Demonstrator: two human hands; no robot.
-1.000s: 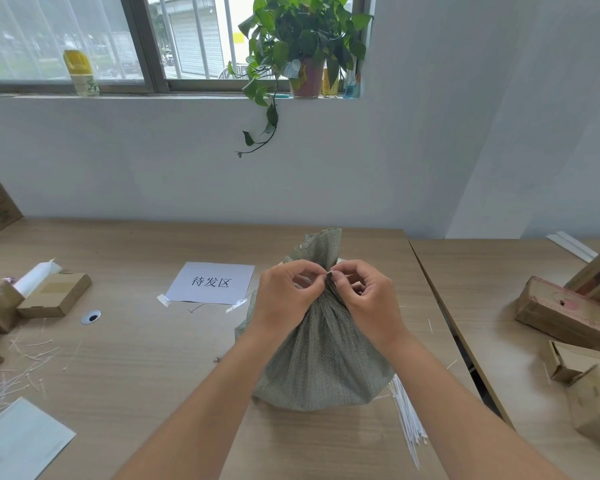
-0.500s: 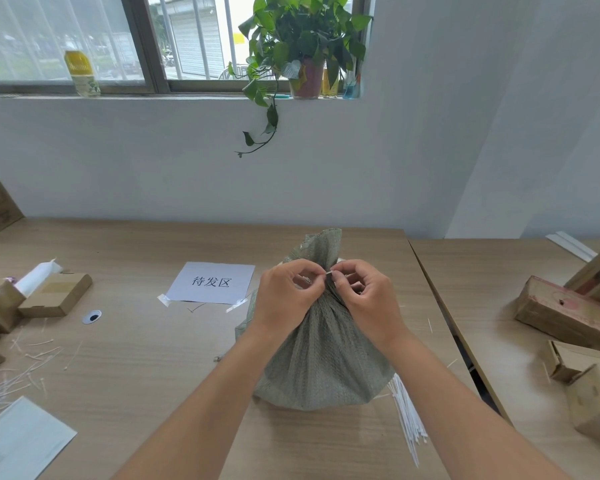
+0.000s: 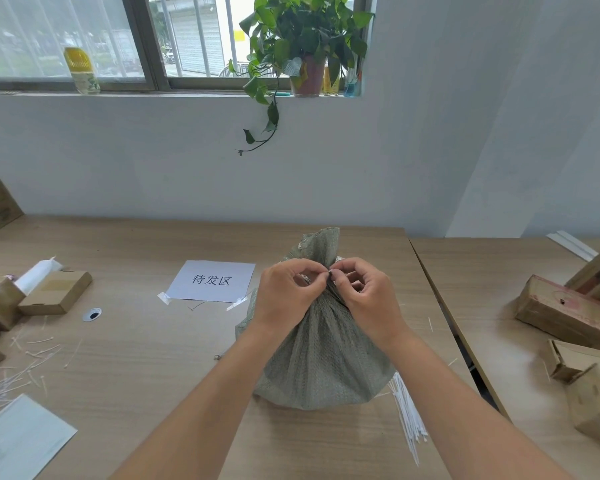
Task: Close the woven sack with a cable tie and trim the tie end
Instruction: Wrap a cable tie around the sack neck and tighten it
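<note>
Two hands at sack neck | woven sack [image 3: 321, 358] upright on table [image 3: 136, 358] | left hand [image 3: 286, 294], right hand [image 3: 366, 297] pinch, apparently, cable tie [image 3: 329, 271]; it's barely visible | spare ties [image 3: 407, 410] right | paper sign [image 3: 211, 280] behind

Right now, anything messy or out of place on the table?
Yes. Loose cable ties and trimmed ends lie scattered on the table at far left, not bundled like the white ties beside the woven sack. The paper sign sits slightly askew.

Grey-green woven sack [image 3: 321, 358], white cable ties [image 3: 407, 415], light wood-grain table [image 3: 136, 344].
</note>
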